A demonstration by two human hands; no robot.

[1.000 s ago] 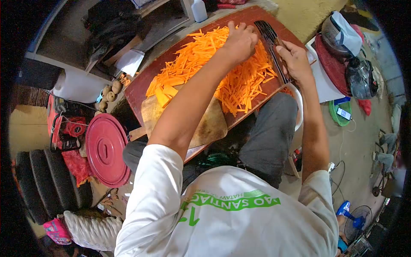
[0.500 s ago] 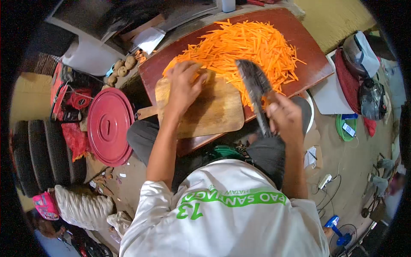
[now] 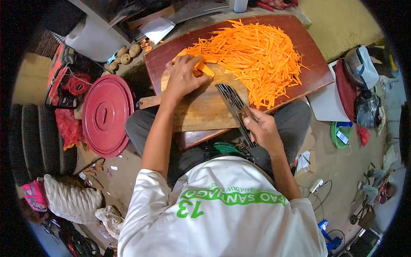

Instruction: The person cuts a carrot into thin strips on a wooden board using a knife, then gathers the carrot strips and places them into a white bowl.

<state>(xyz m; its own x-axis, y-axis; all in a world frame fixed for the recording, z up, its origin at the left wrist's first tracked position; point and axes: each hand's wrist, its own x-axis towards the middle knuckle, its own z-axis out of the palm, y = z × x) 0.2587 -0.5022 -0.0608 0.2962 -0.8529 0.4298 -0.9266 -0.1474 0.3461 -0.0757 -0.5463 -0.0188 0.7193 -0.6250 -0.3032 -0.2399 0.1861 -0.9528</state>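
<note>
On the wooden cutting board (image 3: pixel 214 107), my left hand (image 3: pixel 182 77) curls its fingers over an orange carrot piece (image 3: pixel 204 68) whose cut end points right. My right hand (image 3: pixel 264 127) grips the handle of a wide-bladed kitchen knife (image 3: pixel 231 99). The blade slants up and left over the board, a little way from the carrot piece. Behind and to the right of the board lies a large heap of carrot strips (image 3: pixel 265 55), spread over a reddish-brown wooden table (image 3: pixel 314 79). More carrot sits beyond my left fingers, partly hidden by them.
A red round lid (image 3: pixel 107 115) stands left of my knee. Several potatoes (image 3: pixel 128 55) lie behind it, near a white container (image 3: pixel 92 38). At right are a green basket (image 3: pixel 338 139) holding a phone, and a white power strip (image 3: pixel 316 185) with cords on the floor.
The knife has come down and left, from over the carrot strips to over the board. My left hand now holds a carrot piece against the board; earlier its fingers were raised and blurred.
</note>
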